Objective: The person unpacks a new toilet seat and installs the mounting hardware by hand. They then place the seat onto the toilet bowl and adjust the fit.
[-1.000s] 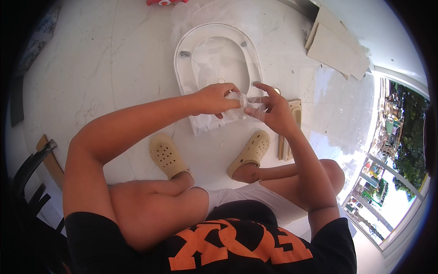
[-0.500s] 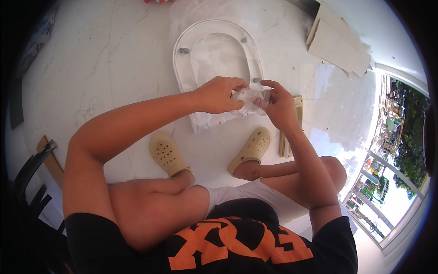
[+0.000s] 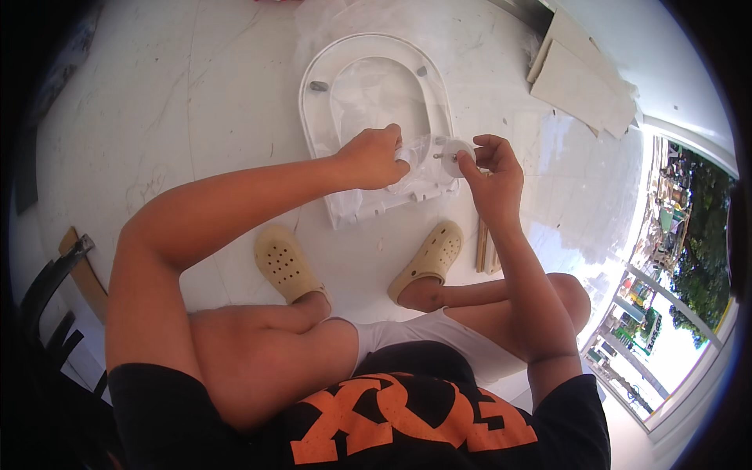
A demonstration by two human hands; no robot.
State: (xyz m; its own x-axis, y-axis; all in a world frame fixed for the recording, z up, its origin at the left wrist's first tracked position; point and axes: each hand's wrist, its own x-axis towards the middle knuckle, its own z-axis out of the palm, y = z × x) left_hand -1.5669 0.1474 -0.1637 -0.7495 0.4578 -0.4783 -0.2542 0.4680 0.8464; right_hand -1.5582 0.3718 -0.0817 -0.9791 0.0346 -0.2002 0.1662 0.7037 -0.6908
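My right hand (image 3: 497, 177) pinches a round white disc with a short metal pin (image 3: 455, 158), which looks like a toilet seat hinge fitting. Closed round a crumpled clear plastic bag (image 3: 420, 160) is my left hand (image 3: 373, 160), a little to the left of the disc. Both hands are over the near part of a white toilet seat (image 3: 316, 119) lying on the floor. Grey pads (image 3: 319, 86) show on its ring. The bag hides part of the seat, and I cannot make out what else is in it.
My feet in beige clogs (image 3: 286, 262) are planted just short of the seat. Long tan pieces (image 3: 487, 249) lie by the right clog. Flat boards (image 3: 583, 90) rest at the far right. A dark chair-like frame (image 3: 55, 301) stands at the left. Thin plastic sheeting lies beyond the seat.
The disc with the pin has come out into view in my right hand, which has moved slightly right. My left hand has drawn a little left with the bag.
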